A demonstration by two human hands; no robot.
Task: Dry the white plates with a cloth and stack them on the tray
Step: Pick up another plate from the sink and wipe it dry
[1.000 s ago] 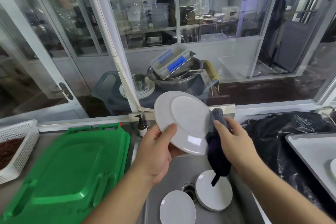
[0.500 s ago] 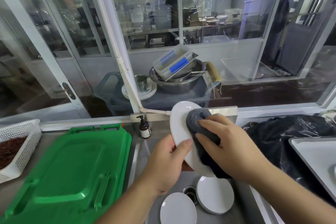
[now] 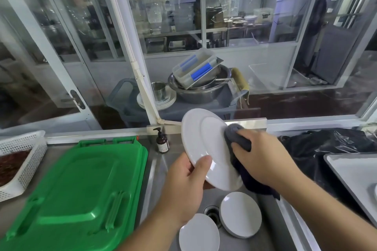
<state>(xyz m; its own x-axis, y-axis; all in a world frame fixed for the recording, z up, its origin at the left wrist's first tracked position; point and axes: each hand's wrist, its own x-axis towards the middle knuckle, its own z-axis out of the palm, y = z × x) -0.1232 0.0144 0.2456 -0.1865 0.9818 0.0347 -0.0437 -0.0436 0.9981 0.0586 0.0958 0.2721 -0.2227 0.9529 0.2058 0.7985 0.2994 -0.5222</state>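
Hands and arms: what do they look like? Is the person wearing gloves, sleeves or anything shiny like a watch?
No gloves. The left hand and the right hand are both bare, and so are the forearms as far as the picture shows. No sleeves reach into view. No watch, ring or bracelet shows on either wrist or on the fingers that can be seen.

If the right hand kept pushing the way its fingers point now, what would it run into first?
The right hand points left into the cloth it already presses against the held white plate. So cloth, then plate; beyond that likely the soap bottle, though depth is unclear.
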